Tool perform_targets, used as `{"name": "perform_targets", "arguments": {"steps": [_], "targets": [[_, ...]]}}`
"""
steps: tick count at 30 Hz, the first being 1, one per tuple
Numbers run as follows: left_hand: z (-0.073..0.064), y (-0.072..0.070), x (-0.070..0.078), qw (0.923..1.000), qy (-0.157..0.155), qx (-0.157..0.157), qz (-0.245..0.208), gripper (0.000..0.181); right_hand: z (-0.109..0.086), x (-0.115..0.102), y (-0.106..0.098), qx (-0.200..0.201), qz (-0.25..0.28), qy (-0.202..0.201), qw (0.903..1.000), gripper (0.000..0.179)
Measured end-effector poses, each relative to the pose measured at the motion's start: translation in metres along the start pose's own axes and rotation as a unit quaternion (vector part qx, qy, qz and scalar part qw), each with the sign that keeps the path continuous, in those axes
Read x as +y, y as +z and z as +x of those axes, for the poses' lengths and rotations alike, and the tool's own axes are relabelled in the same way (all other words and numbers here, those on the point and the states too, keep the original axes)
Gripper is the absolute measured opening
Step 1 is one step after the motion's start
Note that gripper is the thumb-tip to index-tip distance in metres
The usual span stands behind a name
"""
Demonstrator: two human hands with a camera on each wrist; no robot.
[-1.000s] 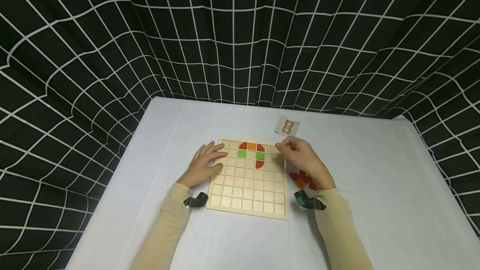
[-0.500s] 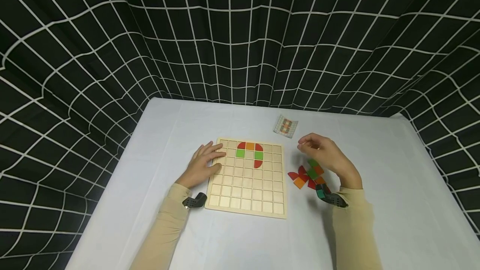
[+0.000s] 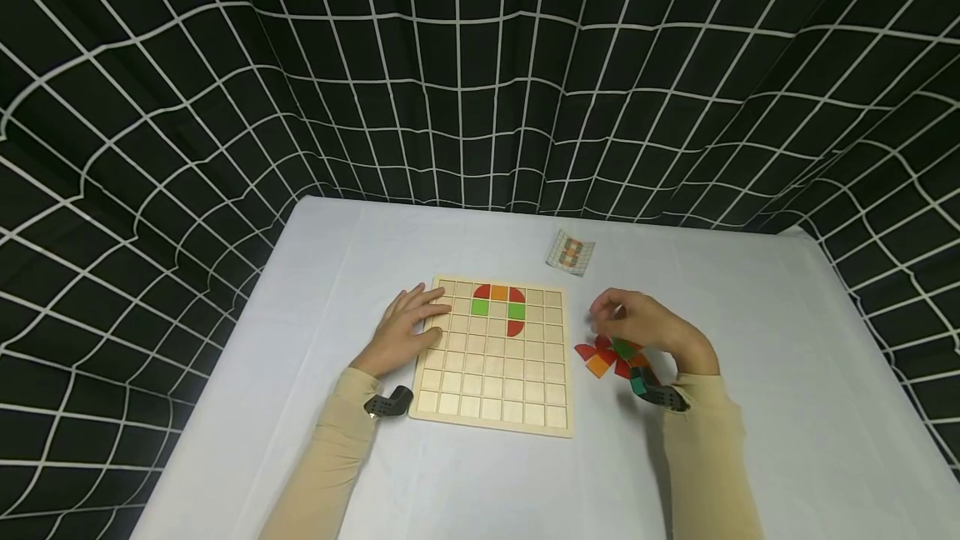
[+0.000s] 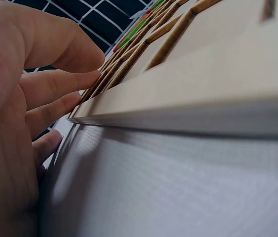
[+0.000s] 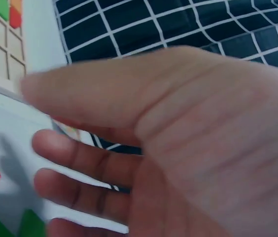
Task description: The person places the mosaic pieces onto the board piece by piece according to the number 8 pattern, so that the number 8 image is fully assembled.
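A pale wooden grid board (image 3: 495, 365) lies in front of me. In its upper rows sit three red quarter-round tiles, an orange square tile (image 3: 499, 293) and two green square tiles (image 3: 480, 307). My left hand (image 3: 401, 332) rests on the board's left edge with fingers spread, holding nothing. Right of the board lies a pile of loose tiles (image 3: 597, 366) in red, orange and green. Just above that pile hovers my right hand (image 3: 645, 322). The right wrist view shows its thumb and fingers (image 5: 87, 153) apart and loosely bent, with nothing visible between them. The hand and wrist device cover part of the pile.
A small pattern card (image 3: 571, 253) with a printed grid lies beyond the board's upper right corner. White cloth (image 3: 780, 357) covers the table. Black curtains with white grid lines (image 3: 480, 107) hang around its back and sides.
My right hand has moved right from the board's upper right corner, then down toward the loose tiles, uncovering more of them. My left hand stays on the board edge.
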State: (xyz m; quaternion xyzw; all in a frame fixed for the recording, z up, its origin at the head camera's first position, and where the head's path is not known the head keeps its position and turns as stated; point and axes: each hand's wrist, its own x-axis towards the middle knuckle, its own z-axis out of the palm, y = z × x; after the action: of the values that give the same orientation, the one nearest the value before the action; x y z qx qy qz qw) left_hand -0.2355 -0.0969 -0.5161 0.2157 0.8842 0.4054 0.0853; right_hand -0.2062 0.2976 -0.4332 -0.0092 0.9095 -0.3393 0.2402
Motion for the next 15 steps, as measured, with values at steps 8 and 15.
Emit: {"name": "perform_targets", "arguments": {"steps": [8,15], "targets": [[0.000,0.000,-0.001,1.0000,0.000,-0.001,-0.002,0.041,0.008,-0.001,0.015,-0.043,-0.062,-0.013,0.9971,0.038],[0.000,0.001,-0.002,1.0000,0.005,-0.002,0.001,0.042,0.010,-0.005,0.023,-0.048,-0.084,0.012,0.9952,0.034]]}}
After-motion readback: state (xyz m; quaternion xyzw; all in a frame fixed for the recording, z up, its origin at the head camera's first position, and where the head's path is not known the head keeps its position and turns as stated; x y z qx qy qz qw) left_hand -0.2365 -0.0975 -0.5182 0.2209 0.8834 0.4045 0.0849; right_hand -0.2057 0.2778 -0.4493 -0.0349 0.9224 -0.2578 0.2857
